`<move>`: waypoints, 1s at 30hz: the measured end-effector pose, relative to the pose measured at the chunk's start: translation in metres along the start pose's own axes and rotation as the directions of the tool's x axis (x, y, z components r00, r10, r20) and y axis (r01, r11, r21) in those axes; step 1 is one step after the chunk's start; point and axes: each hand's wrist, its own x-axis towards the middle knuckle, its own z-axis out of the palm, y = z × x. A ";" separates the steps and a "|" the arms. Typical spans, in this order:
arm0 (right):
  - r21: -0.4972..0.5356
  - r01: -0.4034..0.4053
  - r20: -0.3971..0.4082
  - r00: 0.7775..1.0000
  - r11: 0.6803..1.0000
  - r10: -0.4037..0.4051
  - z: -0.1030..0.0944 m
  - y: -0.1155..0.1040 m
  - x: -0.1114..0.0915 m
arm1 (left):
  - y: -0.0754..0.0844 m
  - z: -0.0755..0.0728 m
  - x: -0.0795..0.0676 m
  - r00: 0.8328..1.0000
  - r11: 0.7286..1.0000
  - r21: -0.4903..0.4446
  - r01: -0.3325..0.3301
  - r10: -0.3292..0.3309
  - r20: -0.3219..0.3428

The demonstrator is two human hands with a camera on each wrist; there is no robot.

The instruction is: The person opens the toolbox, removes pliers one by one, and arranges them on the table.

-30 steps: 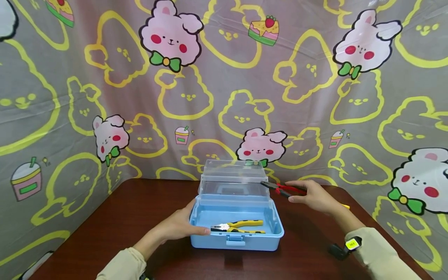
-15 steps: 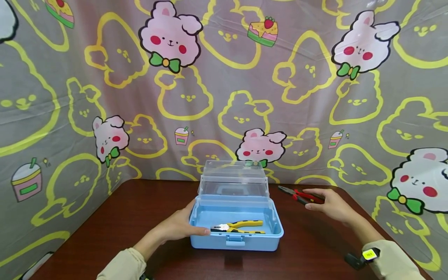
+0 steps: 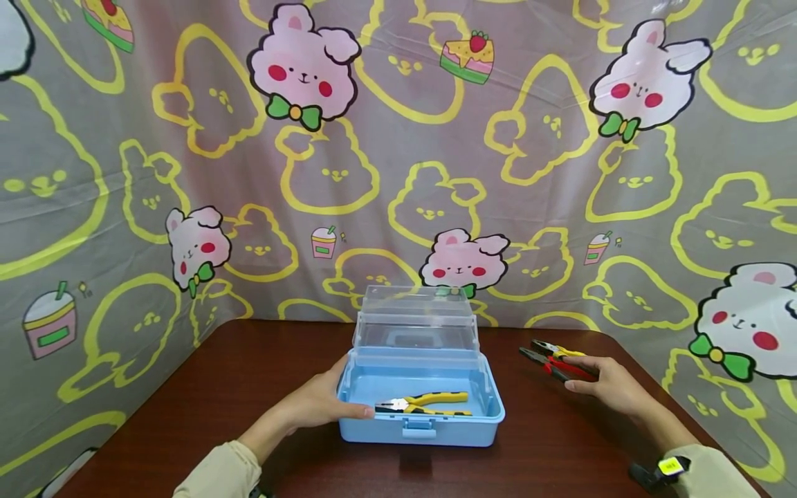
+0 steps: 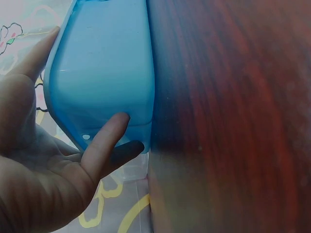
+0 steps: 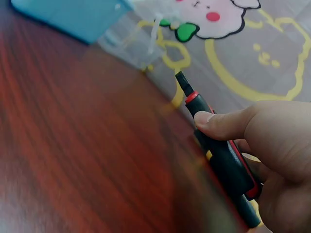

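Note:
A light blue toolbox point(image 3: 454, 430) stands on the table with its clear lid raised. My left hand point(image 3: 320, 400) holds its left end, thumb on the front rim and fingers against the side point(image 4: 104, 97). Inside lie pliers with yellow-and-black handles point(image 3: 436, 398). Off to the right, my right hand point(image 3: 616, 389) grips red-and-black pliers point(image 3: 555, 368) by the handles, thumb on top in the right wrist view. Just behind them is a second pair of yellow-handled pliers point(image 3: 548, 346), partly hidden by the held pair and the hand.
The dark red-brown table point(image 3: 268, 366) has rounded far corners. Behind and on both sides hangs a grey curtain point(image 3: 386, 207) printed with cartoon rabbits. The clear lid point(image 3: 417, 321) leans back near the curtain.
My right hand has carried the red-and-black pliers from beside the lid rightward and down, close to the yellow-handled pliers at the right. The left hand and toolbox stayed put.

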 end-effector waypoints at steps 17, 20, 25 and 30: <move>-0.121 -0.062 0.006 0.998 0.991 0.063 0.008 0.024 -0.005 | 0.001 0.001 0.000 0.999 0.999 -0.035 -0.033 0.033 -0.001; -0.140 -0.051 0.004 0.999 0.989 0.053 0.009 0.023 -0.005 | 0.000 0.001 0.000 0.999 0.999 -0.034 -0.037 0.037 -0.003; -0.137 -0.028 0.015 0.999 0.990 0.031 0.009 0.022 -0.005 | 0.000 0.001 0.000 0.999 0.999 -0.040 -0.036 0.036 0.005; -0.144 -0.027 0.011 1.000 0.989 0.029 0.009 0.023 -0.005 | 0.000 0.001 0.000 0.999 0.999 -0.036 -0.033 0.034 0.005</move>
